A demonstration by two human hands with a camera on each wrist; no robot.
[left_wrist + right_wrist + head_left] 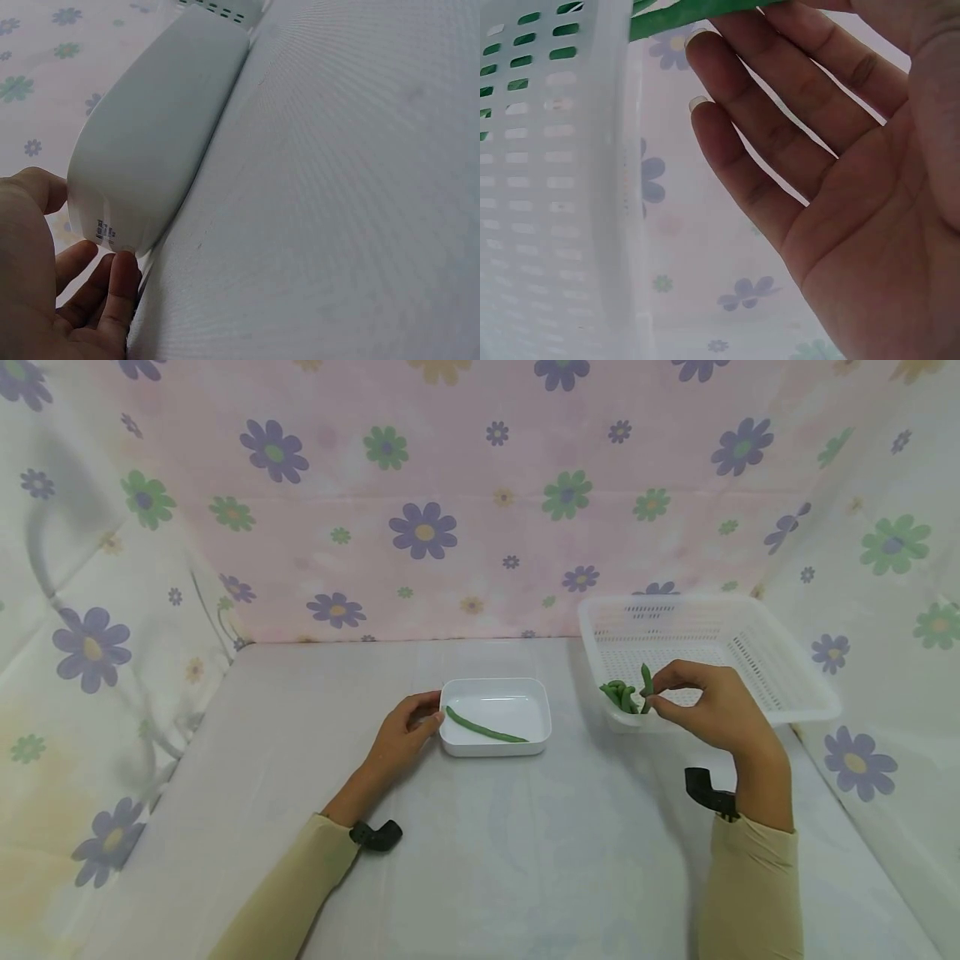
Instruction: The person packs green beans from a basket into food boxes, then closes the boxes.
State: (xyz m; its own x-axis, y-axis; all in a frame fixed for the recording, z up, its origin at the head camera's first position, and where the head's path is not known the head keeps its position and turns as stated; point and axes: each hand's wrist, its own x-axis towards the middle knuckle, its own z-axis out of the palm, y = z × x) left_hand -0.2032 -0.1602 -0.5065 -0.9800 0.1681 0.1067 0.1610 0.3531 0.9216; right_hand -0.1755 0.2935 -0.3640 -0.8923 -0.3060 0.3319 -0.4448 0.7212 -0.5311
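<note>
A small white rectangular dish point(495, 688) sits on the table with one long green bean point(486, 731) lying slantwise in it. My left hand point(403, 735) grips the dish's left end, thumb and fingers at its rim and side wall. In the left wrist view, fingertips point(124, 259) touch the dish's outer wall point(142, 150) beside some small dark print. Over the near left corner of a white slotted basket point(813, 703), my right hand point(708, 706) pinches a green bean point(647, 680) between thumb and forefinger. More green beans point(618, 693) lie bunched in that corner.
The basket stands at the table's back right, against the flowered cloth backdrop point(480, 568). Flowered cloth also hangs at both sides. A pale sheet covers the table point(480, 860). Black wrist mounts point(378, 836) sit at both cuffs.
</note>
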